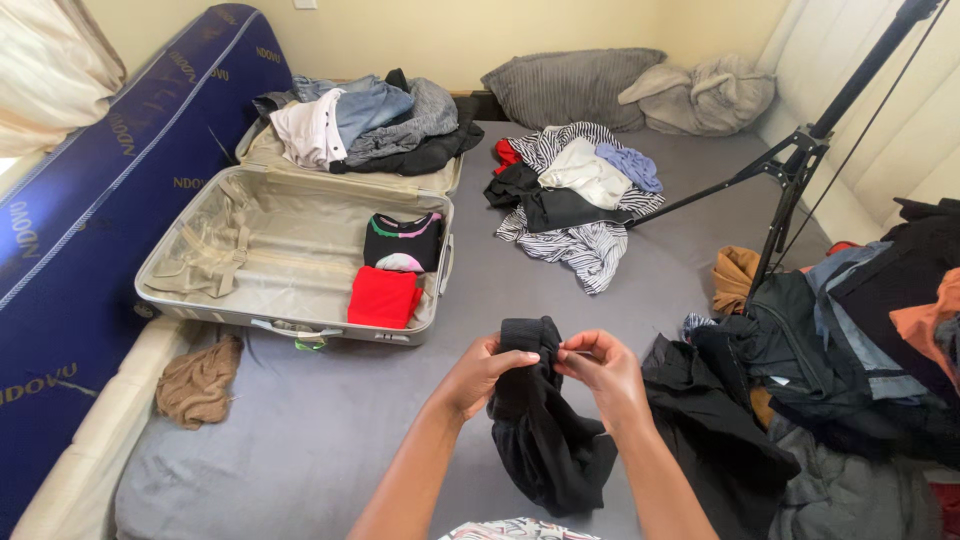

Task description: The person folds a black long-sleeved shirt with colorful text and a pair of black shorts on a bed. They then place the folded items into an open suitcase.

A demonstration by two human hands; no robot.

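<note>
We look down at our two hands over the bed [330, 430]. Our left hand [478, 372] and our right hand [604, 372] both hold a black piece of clothing [545, 440]. The fingers of each hand are closed and pinch the top edge of the cloth, one hand on each side, close together. The rest of the black cloth hangs down between our arms and bunches up just above the grey bed sheet.

At the very bottom edge, a bit of cloth with a pattern [510, 529] peeks out.

To our right lies a big messy pile of clothes [840, 370], mostly dark, with some blue and orange in it. A black tripod [800, 170] stands in that pile and leans up to the top corner.

To our left, a small brown cloth [198, 385] lies on the bed near the edge.

A bit farther away, an open grey suitcase [240, 260] rests on the bed. Inside it, on the right side, sits a folded red cloth [382, 297], and right behind it a folded black top with pink and green on it [402, 242]. The suitcase lid holds a heap of blue, grey and pale clothes [370, 125].

In the middle of the bed, farther off, there is another heap with striped clothes [575, 190].

At the far end, grey pillows [570, 88] lean on the wall. A blue mattress [100, 200] stands along the left side.
</note>
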